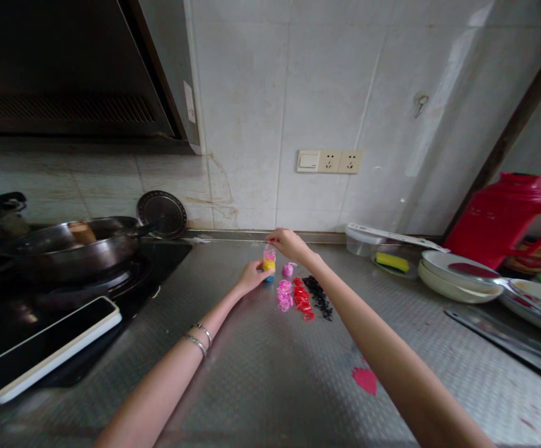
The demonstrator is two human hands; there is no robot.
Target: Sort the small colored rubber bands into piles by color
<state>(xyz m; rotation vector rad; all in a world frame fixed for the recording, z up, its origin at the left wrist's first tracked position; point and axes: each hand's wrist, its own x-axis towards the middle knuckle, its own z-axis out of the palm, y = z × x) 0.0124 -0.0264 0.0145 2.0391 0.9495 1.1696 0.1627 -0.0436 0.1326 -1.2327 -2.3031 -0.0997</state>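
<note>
A small clear jar (269,256) stands upright on the metal counter, with pink, yellow and blue layers showing through its wall. My left hand (254,276) is wrapped round the jar's lower left side. Over the jar's mouth, my right hand (285,241) has its fingers pinched together; what they hold, if anything, is too small to make out. Just right of the jar sits a pink cap (288,269). In front of it lie three piles of small bands: pink bands (284,295), red bands (302,299) and black bands (319,297).
On the left are a cooktop with a steel pan (74,249) and a phone-like device (50,348). Stacked bowls (457,280), a yellow sponge (392,262), a knife (508,345) and a red thermos (503,218) stand right. A red patch (364,380) lies near my right forearm.
</note>
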